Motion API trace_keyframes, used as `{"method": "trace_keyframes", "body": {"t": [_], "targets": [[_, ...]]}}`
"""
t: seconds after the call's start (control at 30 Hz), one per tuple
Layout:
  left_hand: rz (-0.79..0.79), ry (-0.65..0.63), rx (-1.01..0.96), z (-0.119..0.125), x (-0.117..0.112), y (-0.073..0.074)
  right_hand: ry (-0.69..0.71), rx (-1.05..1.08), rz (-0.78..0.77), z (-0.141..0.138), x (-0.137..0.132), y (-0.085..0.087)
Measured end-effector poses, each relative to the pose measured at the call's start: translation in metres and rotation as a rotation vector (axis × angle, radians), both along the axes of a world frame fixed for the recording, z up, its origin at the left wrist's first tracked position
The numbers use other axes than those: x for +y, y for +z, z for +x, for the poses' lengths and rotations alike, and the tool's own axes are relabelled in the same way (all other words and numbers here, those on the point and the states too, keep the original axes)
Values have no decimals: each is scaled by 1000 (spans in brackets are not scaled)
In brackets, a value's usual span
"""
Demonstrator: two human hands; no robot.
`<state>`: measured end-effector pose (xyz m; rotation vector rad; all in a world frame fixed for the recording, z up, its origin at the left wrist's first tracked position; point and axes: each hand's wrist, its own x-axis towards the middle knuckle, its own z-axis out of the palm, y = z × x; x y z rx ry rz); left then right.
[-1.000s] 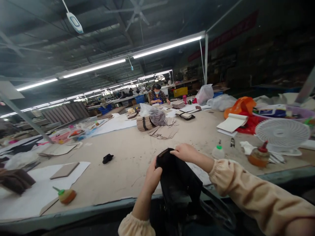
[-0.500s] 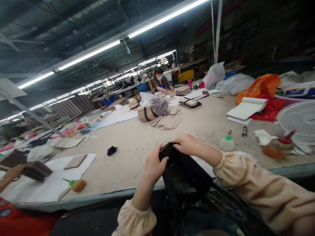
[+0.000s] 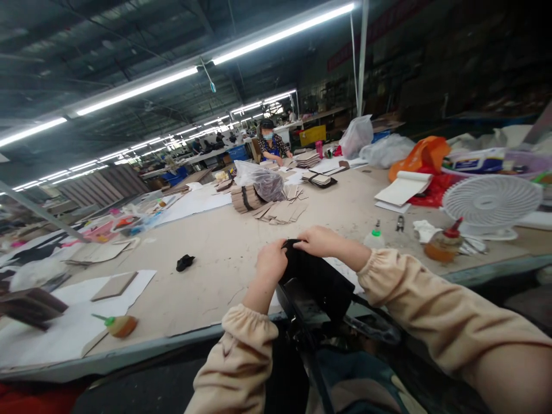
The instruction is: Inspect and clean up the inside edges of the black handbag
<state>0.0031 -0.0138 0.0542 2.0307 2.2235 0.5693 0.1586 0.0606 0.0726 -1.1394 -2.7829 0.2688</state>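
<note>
Both of my hands grip the top edge of a black bag [image 3: 321, 282], which hangs over the near edge of the table with dark straps below it. My left hand [image 3: 271, 261] is closed on the left end of that edge. Close beside it, my right hand [image 3: 319, 240] pinches the same edge, fingers on top. The bag's inside and its lower part cannot be made out.
Fanned tan pieces [image 3: 280, 211] lie mid-table, beyond a black scrap [image 3: 185, 263]. A glue bottle [image 3: 121, 326] sits left; another bottle [image 3: 444, 244] and a white fan [image 3: 491, 201] stand right. A masked co-worker [image 3: 273, 146] sits across.
My left thumb and fingers have closed in on the bag's edge. The bag has turned slightly. A neighbour's hand at the far left has gone out of view, and the camera has swung right.
</note>
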Motion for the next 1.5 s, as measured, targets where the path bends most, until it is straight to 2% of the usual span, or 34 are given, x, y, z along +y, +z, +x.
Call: {"method": "trace_keyframes", "body": {"t": [0.2,0.3,0.4,0.5,0.67,0.8,1.03,1.17,1.3,1.5], "targets": [[7,49,4,-2,-1,-2,47,46,-127,61,-47,2],[25,40,19,-2,-1,-3,-22,-43,-18,68,-67,-2],[29,41,25,-4,0,-5,-114,-75,89,60,-73,-5],[17,50,0,-9,1,-6,-127,-115,78,51,-66,-4],[17,82,-45,-15,0,-7,-68,-135,34,40,-53,1],[33,43,-70,-17,-1,-7,-41,-122,3,23,-35,-2],[59,-54,-124,-17,0,-12,11,-30,27,-14,7,-8],[129,-3,-234,-17,-4,-12,76,32,43,-24,12,-10],[232,33,-56,-14,-14,-5,72,41,66,-24,11,-14],[286,62,208,-8,-24,6,54,22,115,-25,10,-14]]}}
